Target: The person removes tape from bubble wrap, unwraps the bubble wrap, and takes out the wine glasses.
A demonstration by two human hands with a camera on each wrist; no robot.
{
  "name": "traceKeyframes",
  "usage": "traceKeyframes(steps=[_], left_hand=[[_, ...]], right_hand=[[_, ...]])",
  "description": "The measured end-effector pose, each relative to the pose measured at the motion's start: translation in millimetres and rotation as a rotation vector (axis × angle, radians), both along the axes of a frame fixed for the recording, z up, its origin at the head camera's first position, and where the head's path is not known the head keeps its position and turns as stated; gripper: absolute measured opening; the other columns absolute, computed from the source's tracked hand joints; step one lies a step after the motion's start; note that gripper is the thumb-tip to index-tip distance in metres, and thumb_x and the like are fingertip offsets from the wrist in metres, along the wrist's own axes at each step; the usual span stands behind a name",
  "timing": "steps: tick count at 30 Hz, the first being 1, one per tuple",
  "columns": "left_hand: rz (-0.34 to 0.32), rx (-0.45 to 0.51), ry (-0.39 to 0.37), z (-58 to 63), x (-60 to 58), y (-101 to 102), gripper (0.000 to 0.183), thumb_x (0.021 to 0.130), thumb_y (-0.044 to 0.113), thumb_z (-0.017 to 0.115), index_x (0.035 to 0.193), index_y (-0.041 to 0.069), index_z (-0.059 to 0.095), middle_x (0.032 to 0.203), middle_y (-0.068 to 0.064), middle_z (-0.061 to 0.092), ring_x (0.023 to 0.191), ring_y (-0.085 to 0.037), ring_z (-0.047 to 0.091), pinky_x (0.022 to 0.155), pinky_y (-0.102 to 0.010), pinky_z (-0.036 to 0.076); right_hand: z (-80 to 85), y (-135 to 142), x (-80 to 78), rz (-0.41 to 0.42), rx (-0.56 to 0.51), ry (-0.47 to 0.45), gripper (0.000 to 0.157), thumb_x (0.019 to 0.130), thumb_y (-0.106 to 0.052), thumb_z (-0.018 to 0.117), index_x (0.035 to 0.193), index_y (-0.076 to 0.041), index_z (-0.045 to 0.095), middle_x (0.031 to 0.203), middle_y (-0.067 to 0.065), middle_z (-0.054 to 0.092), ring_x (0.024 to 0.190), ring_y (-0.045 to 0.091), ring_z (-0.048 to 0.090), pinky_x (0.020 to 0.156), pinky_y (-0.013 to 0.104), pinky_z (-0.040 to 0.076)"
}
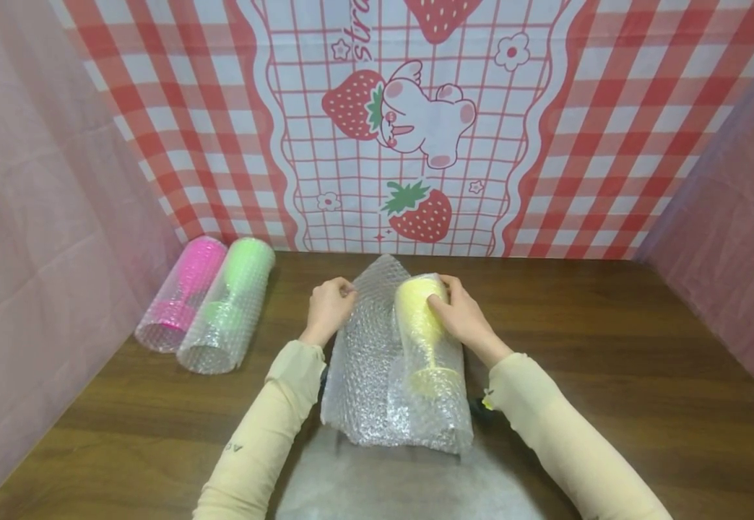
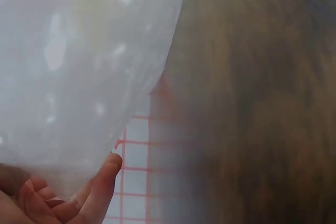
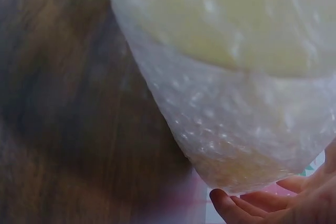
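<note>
Left hand pinching the bubble wrap edge, right hand curling fingers round the yellow goblet, midway between the counter's side edges! Pink goblet and green goblet lie wrapped, far left corner.

Wrap: clear plastic, glossy, bumpy with bubbles
Goblet, inside the wrap: smooth, looks like plastic
Rolls, left of the wrap: shiny, bubbled clear plastic
Table, under the wrap: wood-grained, smooth, faint sheen
Backdrop, behind the wrap: printed cloth, matt
Sleeves, either side of the wrap: matt, creased cloth
</note>
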State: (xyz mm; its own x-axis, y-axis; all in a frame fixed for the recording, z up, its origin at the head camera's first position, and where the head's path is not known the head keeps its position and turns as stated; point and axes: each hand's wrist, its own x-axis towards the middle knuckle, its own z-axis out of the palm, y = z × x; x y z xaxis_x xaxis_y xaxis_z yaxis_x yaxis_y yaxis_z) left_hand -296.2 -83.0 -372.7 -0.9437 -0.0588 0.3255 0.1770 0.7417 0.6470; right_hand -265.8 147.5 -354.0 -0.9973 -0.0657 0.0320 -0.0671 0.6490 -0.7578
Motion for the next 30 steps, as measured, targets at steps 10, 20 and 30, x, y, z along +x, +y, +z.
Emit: traceKeyframes(steps=[10,20,30], left_hand=[[-0.008,0.018,-0.046,-2.1,-0.8,-7,0.017,0.081,0.019,0.059,0.088,0.006,0.068,0.08,-0.008,0.067,0.073,-0.025,0.061,0.068,-0.039,0.05],[0.003,0.023,-0.076,-5.5,-1.0,-12,0.017,0.08,0.021,0.061,0.088,0.008,0.068,0.083,-0.008,0.068,0.077,-0.026,0.061,0.071,-0.04,0.049],[-0.007,0.026,-0.138,-4.5,-0.2,-17,0.018,0.079,0.022,0.061,0.09,0.009,0.069,0.089,-0.008,0.069,0.081,-0.026,0.063,0.072,-0.04,0.049]], right_hand=[[-1.9,7,-1.0,-0.001,-0.008,-0.075,0.063,0.09,-0.038,0.033,0.143,-0.01,0.016,0.141,0.019,0.034,0.124,0.037,0.039,0.097,0.049,0.036],[-1.9,9,-0.1,0.002,-0.01,-0.085,0.062,0.09,-0.038,0.031,0.143,-0.009,0.016,0.142,0.019,0.034,0.125,0.037,0.038,0.099,0.049,0.035],[-3.2,15,-0.8,-0.033,0.021,-0.084,0.06,0.09,-0.036,0.029,0.143,-0.009,0.02,0.14,0.017,0.038,0.127,0.035,0.036,0.102,0.047,0.032]])
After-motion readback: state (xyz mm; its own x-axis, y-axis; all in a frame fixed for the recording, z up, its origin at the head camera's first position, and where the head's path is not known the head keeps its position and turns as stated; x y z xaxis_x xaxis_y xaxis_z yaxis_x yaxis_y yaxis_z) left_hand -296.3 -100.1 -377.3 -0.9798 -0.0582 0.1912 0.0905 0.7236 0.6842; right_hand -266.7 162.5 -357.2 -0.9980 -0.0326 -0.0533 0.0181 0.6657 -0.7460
